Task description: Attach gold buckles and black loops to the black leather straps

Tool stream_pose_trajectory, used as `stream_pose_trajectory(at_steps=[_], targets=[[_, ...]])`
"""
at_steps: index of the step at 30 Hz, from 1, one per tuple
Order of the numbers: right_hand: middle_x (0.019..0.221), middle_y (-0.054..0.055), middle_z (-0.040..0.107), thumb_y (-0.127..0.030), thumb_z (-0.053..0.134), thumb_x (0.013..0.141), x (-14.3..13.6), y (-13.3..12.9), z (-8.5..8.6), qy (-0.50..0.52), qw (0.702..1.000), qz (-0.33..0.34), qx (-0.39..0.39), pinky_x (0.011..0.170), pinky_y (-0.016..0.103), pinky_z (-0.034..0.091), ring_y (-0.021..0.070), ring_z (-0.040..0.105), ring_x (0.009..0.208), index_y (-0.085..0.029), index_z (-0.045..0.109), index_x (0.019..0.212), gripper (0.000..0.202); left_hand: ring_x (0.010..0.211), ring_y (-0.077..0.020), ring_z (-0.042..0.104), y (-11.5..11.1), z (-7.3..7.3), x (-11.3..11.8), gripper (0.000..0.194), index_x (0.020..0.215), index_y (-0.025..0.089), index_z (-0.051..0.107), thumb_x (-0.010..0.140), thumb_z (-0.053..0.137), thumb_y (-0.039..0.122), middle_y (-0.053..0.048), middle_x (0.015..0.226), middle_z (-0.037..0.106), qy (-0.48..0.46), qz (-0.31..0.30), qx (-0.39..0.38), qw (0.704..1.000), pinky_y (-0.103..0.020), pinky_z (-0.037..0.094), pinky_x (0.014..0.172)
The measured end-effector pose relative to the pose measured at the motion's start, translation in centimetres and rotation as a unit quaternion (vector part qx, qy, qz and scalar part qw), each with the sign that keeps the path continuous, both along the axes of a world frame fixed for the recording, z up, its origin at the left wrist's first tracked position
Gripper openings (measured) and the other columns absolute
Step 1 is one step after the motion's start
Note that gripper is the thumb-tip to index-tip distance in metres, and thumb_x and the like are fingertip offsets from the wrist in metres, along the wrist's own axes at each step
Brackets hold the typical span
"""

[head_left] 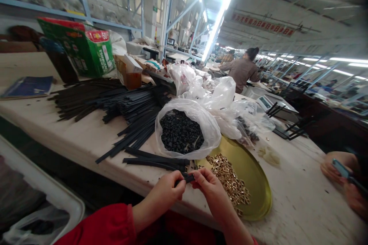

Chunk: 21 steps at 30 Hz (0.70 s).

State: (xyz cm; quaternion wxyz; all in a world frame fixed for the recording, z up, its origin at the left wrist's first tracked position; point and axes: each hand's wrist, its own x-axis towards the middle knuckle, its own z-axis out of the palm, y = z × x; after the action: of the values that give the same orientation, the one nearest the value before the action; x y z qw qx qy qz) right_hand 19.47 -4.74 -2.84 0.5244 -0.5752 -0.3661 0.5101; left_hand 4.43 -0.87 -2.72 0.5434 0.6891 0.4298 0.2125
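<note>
My left hand (165,195) is closed around a black strap (188,178) at the table's front edge. With thumb and fingers, my right hand (211,188) pinches the end of the same strap; any small part between those fingertips is hidden. Just beyond my hands lie a few more black straps (149,160). A white plastic bag (211,134), its mouth rolled open, holds many small black pieces (181,132). Beside my right hand is a round gold-coloured tray (258,183) with a heap of small gold metal buckles (230,180).
Piles of dark straps (129,103) spread across the table's left side. Behind them stand a green-and-red box (83,46) and a small carton (129,72). Clear plastic bags (218,95) sit at the back. At right, another person's hands (339,168) hold a teal-and-dark object (340,167).
</note>
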Motion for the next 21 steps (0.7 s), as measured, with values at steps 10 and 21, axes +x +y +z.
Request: stream_pose_trajectory(at_steps=[10, 21], targets=[[0.06, -0.004, 0.051, -0.039, 0.073, 0.065, -2.3, -1.3, -1.3, 0.119, 0.989, -0.085, -0.001, 0.055, 0.022, 0.038, 0.0094, 0.043, 0.055, -0.02, 0.064, 0.077, 0.024, 0.053, -0.0115, 0.047, -0.5, 1.7, -1.5, 0.02, 0.071, 0.017, 0.053, 0.081, 0.04, 0.028, 0.003, 0.06, 0.053, 0.003, -0.056, -0.007, 0.998, -0.02, 0.033, 0.051], [0.065, -0.001, 0.06, -0.044, 0.071, 0.066, -4.5, -2.0, -1.0, 0.037, 0.997, -0.068, -0.016, 0.061, 0.024, 0.042, 0.0121, 0.052, 0.062, -0.017, 0.064, 0.078, 0.03, 0.045, -0.0076, 0.044, 0.1, 1.1, -2.6, 0.025, 0.079, 0.015, 0.055, 0.079, 0.047, 0.039, 0.002, 0.07, 0.057, -0.068, -0.064, -0.121, 0.988, -0.019, 0.034, 0.041]])
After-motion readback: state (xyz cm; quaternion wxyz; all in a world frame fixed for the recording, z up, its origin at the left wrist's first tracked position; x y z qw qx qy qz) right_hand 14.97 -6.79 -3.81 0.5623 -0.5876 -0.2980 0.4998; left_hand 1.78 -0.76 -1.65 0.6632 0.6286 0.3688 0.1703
